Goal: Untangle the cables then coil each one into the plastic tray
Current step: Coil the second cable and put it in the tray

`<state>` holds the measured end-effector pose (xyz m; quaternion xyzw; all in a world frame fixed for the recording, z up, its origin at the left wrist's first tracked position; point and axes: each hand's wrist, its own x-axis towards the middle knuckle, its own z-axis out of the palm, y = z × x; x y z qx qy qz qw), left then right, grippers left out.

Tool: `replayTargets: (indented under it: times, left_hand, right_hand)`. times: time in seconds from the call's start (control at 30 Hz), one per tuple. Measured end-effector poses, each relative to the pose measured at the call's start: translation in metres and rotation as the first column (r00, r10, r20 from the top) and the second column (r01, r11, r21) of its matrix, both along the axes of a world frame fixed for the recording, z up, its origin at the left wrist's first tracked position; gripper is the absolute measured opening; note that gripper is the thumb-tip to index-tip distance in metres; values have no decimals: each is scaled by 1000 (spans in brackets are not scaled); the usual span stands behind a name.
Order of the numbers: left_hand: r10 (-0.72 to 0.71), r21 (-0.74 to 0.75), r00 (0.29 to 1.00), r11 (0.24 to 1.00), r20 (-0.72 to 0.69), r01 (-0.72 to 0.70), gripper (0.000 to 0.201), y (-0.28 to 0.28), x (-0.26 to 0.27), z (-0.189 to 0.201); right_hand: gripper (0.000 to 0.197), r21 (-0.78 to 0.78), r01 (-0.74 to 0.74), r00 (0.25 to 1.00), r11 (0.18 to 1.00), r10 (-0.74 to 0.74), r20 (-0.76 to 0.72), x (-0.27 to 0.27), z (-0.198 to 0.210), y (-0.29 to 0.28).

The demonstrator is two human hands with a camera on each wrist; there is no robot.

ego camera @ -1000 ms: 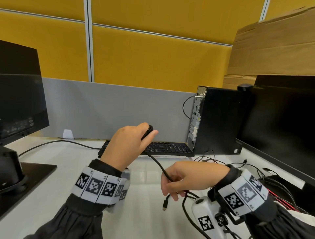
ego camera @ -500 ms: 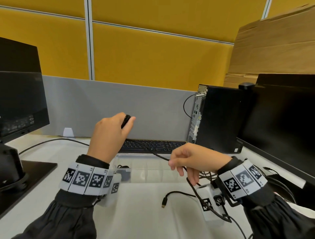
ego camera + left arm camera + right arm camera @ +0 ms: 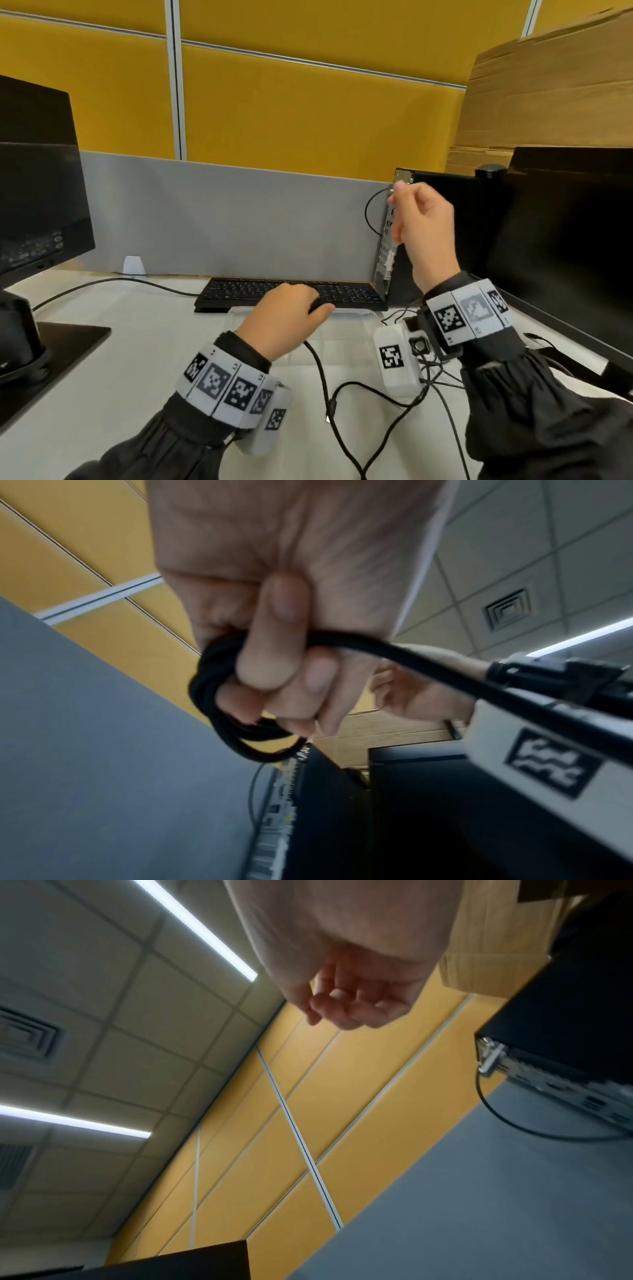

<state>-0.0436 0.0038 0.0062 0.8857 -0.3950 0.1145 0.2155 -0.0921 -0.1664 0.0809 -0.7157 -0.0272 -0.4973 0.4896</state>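
My left hand (image 3: 313,308) hovers low over the clear plastic tray (image 3: 346,330), in front of the keyboard. Its fingers (image 3: 274,666) curl round a small coil of black cable (image 3: 219,693). The loose tail of that cable (image 3: 320,363) runs from the hand toward me across the table and ends in a plug (image 3: 330,413). My right hand (image 3: 407,219) is raised in front of the computer tower. Its fingers (image 3: 342,1007) are loosely curled and nothing shows in them. More thin black cables (image 3: 436,375) lie tangled under the right wrist.
A black keyboard (image 3: 356,294) lies just behind the tray. A computer tower (image 3: 462,233) and a dark monitor (image 3: 565,257) stand on the right. Another monitor (image 3: 34,205) stands on its base (image 3: 54,363) on the left. A grey divider closes the back.
My left hand has come down from chest height to just above the tray, still holding the coil. My right hand has let go of the cable and risen up to the right.
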Motion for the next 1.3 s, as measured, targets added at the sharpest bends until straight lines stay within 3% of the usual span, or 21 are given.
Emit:
replayTargets:
  times: [0.07,0.13,0.17,0.23,0.3,0.33,0.4,0.5,0.57,0.6,0.63,0.7,0.73,0.77,0.8,0.87,1.0,1.07,1.13,1.23,1.3]
  left_hand:
    - [76,-15,997,997,12,-76,47,4,8,-1]
    - [190,-99,982,977,16,-187,48,14,21,-1]
    - [239,-160,971,959,9,-235,48,20,28,0]
    - [318,-271,948,911,-13,-310,48,32,37,2]
    - [385,-356,923,860,-16,-365,48,44,44,7]
    - [413,-392,911,836,-15,-385,49,50,47,10]
    - [463,-448,886,791,-8,-417,48,62,52,14]
    - [494,-480,869,758,-18,-441,47,76,59,18]
    - [511,-493,860,744,-17,-451,48,85,61,22]
    - [523,-503,852,733,-14,-458,48,91,62,24]
    - [537,-513,843,721,-12,-466,48,97,63,25]
    - [562,-524,827,701,-12,-484,49,108,64,27]
    - [570,-522,822,697,-12,-491,50,112,65,27]
    - [575,-517,818,697,-12,-498,50,114,66,27]
    - [578,-511,816,696,-17,-504,49,115,67,27]
    - [578,-508,815,692,-36,-513,48,114,69,25]
    - [575,-496,816,692,-61,-524,48,115,76,22]
    - [586,-509,808,680,-56,-528,48,122,78,23]
    - [595,-529,801,661,-62,-532,48,128,77,24]
    - [595,-539,800,651,-77,-535,48,129,76,26]
    - [594,-544,801,649,-74,-531,48,128,79,27]
  right_hand:
    - [29,-63,-11,1000,998,10,-13,-7,6,-1]
    - [26,-228,-148,963,962,87,-255,-20,8,4]
    - [22,-315,-269,882,910,102,-460,-29,5,9]
    - [23,-398,-543,575,740,-18,-818,-45,-10,20]
    - [43,-322,-722,254,612,-199,-947,-54,-36,28]
    - [50,-266,-757,145,597,-244,-959,-56,-51,30]
    - [49,-170,-786,11,594,-261,-965,-54,-80,30]
    - [33,-48,-816,-71,576,-182,-981,-47,-104,24]
    - [35,-39,-812,-6,583,-75,-997,-44,-102,11]
    - [38,-51,-790,72,611,10,-997,-42,-97,2]
    - [39,-60,-739,185,671,116,-976,-41,-90,-8]
    - [34,-33,-532,496,846,281,-822,-40,-72,-33]
    - [37,90,-454,608,887,382,-696,-41,-62,-47]
    - [41,303,-445,668,843,537,-515,-41,-54,-59]
    - [45,488,-491,693,721,663,-283,-41,-46,-69]
    - [42,638,-569,725,519,683,92,-42,-33,-79]
    - [9,647,-619,773,446,493,399,-41,-19,-90]
    - [9,651,-628,776,427,407,483,-41,-21,-105]
    - [13,694,-568,823,443,318,472,-42,-25,-118]
    - [26,785,-423,905,453,159,396,-36,-38,-129]
    - [47,839,-303,952,453,111,284,-25,-48,-141]
